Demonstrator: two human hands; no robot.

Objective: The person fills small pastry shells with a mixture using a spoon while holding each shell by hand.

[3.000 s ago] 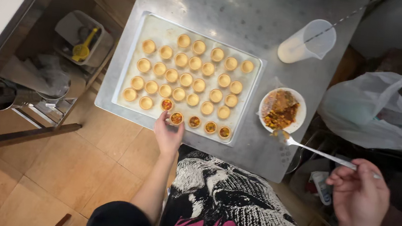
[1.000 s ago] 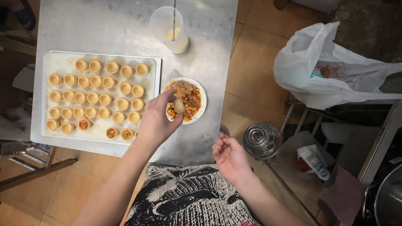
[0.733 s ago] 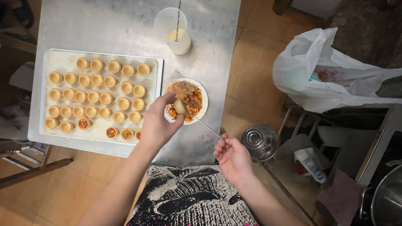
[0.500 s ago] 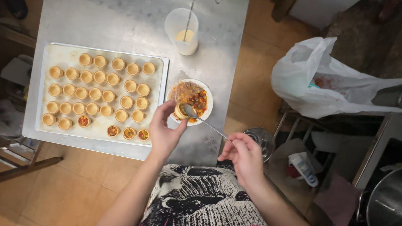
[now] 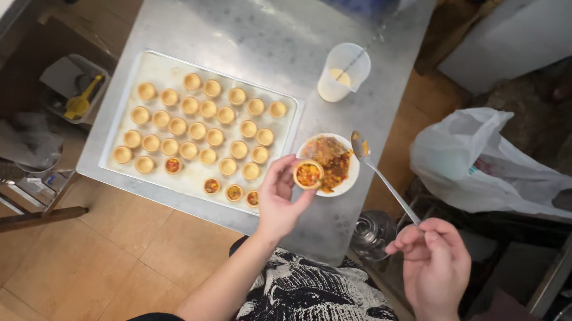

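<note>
One tart shell (image 5: 308,174) newly filled.

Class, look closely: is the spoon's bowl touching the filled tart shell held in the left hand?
Apart. The head view shows the spoon raised to the right of the tart shell, with the white bowl visible between them.

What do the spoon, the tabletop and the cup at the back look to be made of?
Spoon: polished metal, judging by its thin handle and bright glints. Tabletop: brushed sheet metal, probably stainless steel, grey with a swirled dull sheen. Cup: translucent plastic, since pale liquid shows through its wall.
</note>
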